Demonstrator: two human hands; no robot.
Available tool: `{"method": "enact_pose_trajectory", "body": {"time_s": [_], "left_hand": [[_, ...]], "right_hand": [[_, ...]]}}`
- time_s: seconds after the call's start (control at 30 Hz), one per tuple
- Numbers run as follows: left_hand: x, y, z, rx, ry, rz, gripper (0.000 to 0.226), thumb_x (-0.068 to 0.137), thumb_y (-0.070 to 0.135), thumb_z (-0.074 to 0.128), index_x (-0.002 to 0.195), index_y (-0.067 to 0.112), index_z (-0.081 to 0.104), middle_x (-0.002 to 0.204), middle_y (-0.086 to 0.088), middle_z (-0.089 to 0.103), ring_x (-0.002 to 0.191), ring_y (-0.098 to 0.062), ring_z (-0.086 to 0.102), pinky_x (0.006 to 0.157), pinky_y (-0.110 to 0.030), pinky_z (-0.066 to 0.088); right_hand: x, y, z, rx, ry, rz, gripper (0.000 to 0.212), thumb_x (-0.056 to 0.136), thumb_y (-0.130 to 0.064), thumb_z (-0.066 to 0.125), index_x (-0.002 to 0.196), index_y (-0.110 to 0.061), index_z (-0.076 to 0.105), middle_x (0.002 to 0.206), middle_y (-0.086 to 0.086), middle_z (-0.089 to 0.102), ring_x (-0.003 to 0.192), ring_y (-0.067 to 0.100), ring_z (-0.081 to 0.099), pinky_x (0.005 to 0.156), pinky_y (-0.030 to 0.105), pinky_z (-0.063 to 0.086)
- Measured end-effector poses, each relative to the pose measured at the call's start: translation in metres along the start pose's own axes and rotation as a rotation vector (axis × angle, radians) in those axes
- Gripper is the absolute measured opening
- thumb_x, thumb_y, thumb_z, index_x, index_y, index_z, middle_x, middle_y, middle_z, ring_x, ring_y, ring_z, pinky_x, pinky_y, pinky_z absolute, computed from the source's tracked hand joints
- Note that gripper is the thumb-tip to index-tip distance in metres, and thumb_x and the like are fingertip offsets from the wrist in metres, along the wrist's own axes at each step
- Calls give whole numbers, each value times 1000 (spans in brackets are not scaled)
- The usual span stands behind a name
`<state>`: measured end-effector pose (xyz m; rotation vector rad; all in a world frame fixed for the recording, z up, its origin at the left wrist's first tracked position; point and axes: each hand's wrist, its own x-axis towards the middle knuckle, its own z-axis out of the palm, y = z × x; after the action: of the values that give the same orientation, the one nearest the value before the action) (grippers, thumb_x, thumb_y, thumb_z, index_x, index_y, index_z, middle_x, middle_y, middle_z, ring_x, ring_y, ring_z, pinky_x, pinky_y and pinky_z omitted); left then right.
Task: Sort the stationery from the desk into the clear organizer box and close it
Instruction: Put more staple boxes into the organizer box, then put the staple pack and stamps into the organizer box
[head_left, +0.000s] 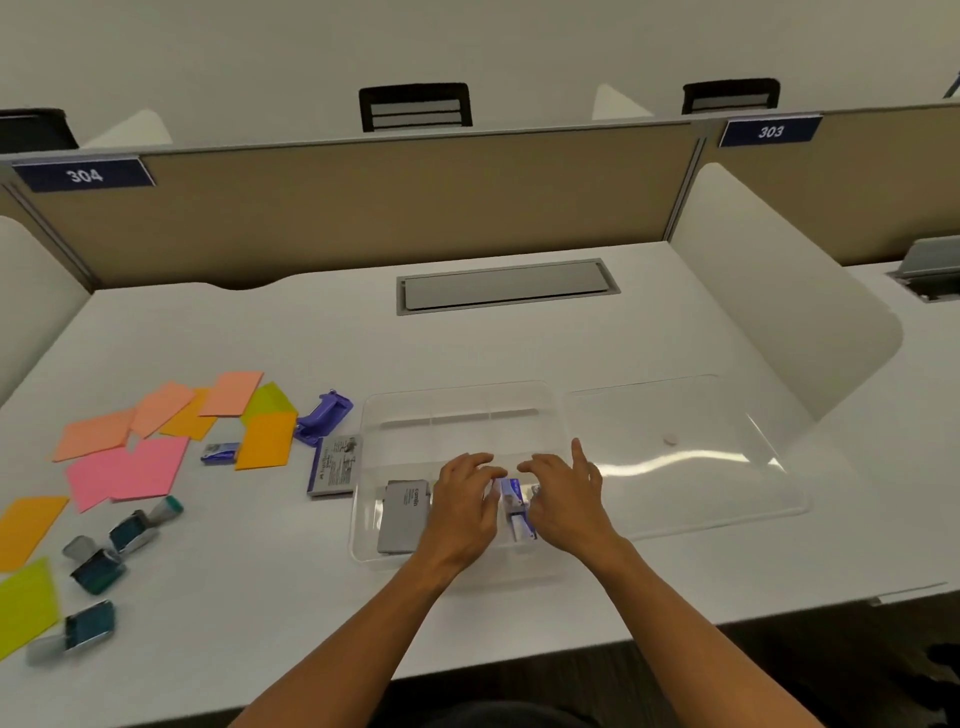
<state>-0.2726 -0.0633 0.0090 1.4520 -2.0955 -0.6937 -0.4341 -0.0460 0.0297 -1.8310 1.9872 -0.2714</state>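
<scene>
The clear organizer box (457, 410) lies open on the white desk, its lid (675, 457) folded out flat to the right. Both my hands are inside its near compartment. My left hand (465, 506) and my right hand (563, 499) flank small blue-and-white staple boxes (517, 512) and touch them with relaxed fingers. A grey flat case (402, 517) lies in the box at the left. Outside, left of the box, lie a purple-edged card pack (335, 467), a purple hole punch (324, 415) and a small blue box (221, 453).
Coloured sticky notes (150, 441) in pink, orange and yellow are scattered over the desk's left half. Several teal stamps (111, 551) lie near the front left. A grey cable hatch (506, 286) sits at the back, below the tan partition. A white side divider (769, 291) stands at the right.
</scene>
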Motion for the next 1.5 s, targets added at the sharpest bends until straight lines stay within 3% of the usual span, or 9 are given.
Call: {"method": "enact_pose_trajectory", "body": {"time_s": [0.33,0.47,0.73,0.93,1.13,1.5], "left_hand": [[-10,-35,-47,-77,252,-70,32,88,13,63,118,22,63,140,-1,48,132,-18,38,107,-30,29],[-22,-62,-61,-56,294,-151,33,88,16,64,121,21,61,142,-3,46,134,-21,38,111,-43,33],[-50,-104,-79,-70,332,-345,59,89,42,56,142,17,42,147,-6,44,136,-24,37,107,-42,38],[-71,-142,-94,45,332,-496,60,89,43,60,142,22,42,149,-6,39,137,-24,35,107,-42,37],[-97,-176,-123,118,371,-606,56,89,40,61,140,23,44,152,-5,34,140,-26,28,111,-45,30],[-156,-241,-173,328,500,-893,53,86,36,64,134,19,49,155,-12,20,142,-40,11,109,-60,24]], "right_hand": [[13,-57,13,243,-37,-126,34,96,-23,54,130,-30,55,143,-6,50,146,24,23,121,45,13],[17,-82,16,260,-74,-241,37,94,-24,57,131,-29,55,139,-5,53,133,18,43,115,40,31],[28,-137,27,199,-155,-359,47,95,-23,57,140,-26,46,146,-3,46,136,17,38,116,35,29],[38,-177,42,67,-196,-439,57,95,-29,57,148,-26,35,153,-1,38,140,19,33,116,36,24],[54,-208,54,-81,-225,-506,64,93,-34,58,150,-21,32,152,3,38,139,22,35,114,37,29],[102,-249,92,-427,-265,-532,89,82,-39,73,152,-19,20,158,9,25,144,33,25,116,51,26]]}}
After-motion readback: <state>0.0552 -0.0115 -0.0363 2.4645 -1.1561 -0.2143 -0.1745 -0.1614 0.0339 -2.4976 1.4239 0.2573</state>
